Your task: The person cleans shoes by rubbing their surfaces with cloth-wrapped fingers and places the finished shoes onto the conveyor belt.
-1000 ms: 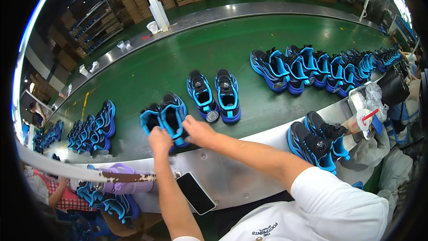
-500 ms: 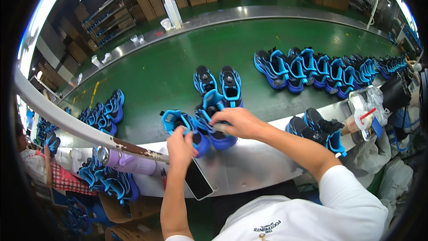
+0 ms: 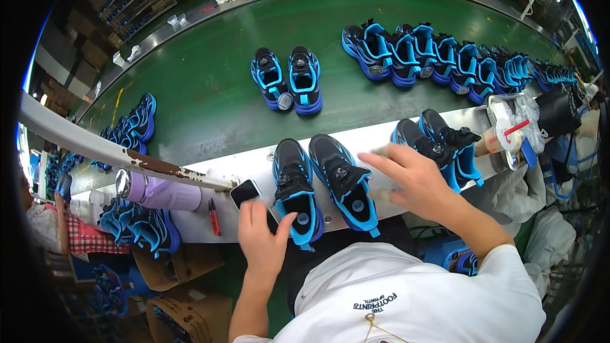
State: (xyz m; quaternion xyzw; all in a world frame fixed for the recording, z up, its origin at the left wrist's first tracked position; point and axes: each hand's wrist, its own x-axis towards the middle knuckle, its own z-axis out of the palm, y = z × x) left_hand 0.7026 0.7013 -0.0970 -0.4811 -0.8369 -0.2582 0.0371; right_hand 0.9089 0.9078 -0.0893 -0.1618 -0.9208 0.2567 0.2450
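Observation:
Two black and blue sneakers stand side by side on the metal ledge, toes pointing away: a left one (image 3: 294, 181) and a right one (image 3: 340, 174). Each has a dial on its upper and a round label on its insole. My left hand (image 3: 259, 238) is open beside the left sneaker's heel, thumb spread, partly over a phone (image 3: 245, 193). To the right of the pair, my right hand (image 3: 416, 181) hovers open with fingers apart and slightly blurred. Its fingers come close to another sneaker pair (image 3: 432, 146) on the ledge. Neither hand grips anything.
Another sneaker pair (image 3: 286, 79) sits on the green belt (image 3: 210, 89), with a long row of sneakers (image 3: 438, 57) at right. A purple bottle (image 3: 165, 190), a red-handled tool (image 3: 214, 217) and a curved white bar (image 3: 114, 149) are at left. A drink cup (image 3: 499, 136) stands right.
Both hands have let go of the near sneakers, which now stand straight on the ledge, heels toward me. The hands have moved apart, the right one going right. The whole view has shifted.

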